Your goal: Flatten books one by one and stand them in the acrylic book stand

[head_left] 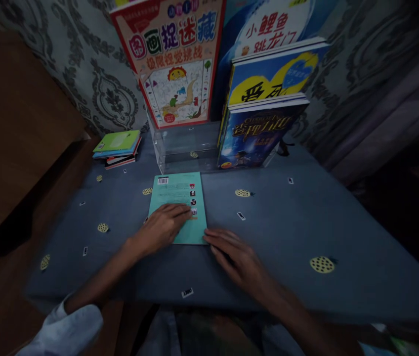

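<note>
A teal book [183, 232] lies closed on the blue cloth, with a barcode at its far left corner and small pictures down its right side. My left hand [163, 222] rests flat across its middle, fingers stretched toward the right edge. At the near right corner, my right hand [233, 252] lies low beside the book with its fingers extended, the tips touching the edge. Nothing shows between the fingers of either hand.
Behind the book stands a clear stepped rack [180, 158]. It holds a red picture book [180, 64], a blue and yellow book [272, 74] and dark blue books [261, 133]. A small book stack [118, 143] lies at the back left. Pineapple-patterned cloth [269, 237] covers the table.
</note>
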Demonstrator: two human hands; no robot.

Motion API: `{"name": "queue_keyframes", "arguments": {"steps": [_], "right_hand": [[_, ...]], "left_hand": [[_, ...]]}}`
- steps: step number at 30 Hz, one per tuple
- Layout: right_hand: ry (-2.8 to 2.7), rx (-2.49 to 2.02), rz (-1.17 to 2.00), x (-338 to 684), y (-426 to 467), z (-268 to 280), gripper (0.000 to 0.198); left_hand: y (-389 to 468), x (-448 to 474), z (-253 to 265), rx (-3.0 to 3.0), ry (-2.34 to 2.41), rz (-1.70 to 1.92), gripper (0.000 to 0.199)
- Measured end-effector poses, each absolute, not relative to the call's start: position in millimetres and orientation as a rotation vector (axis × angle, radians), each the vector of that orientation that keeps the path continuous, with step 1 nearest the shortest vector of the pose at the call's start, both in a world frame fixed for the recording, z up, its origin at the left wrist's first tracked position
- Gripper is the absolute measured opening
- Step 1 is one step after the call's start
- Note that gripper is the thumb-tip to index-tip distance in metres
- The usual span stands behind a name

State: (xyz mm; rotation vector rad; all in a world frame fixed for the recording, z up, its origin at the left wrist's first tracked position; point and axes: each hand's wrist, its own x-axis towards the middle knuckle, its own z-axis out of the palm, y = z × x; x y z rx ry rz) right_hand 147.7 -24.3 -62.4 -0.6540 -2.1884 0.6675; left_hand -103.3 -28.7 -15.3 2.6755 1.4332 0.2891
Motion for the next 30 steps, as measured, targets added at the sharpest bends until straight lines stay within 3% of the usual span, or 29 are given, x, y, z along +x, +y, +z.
{"name": "queue_keyframes", "arguments": {"steps": [13,30], "right_hand": [[-2.186,-0.677,0.697,148.8,-23.7,-58.8,0.034],[-2.194,-0.639,0.664,147.3,-25.2,-55.8,0.031]], "left_hand": [[35.8,-173.4,-29.1,2.478,1.926,0.345,0.040],[-74.4,-143.1,-32.5,2.529,1.855,0.421,0.041]]}}
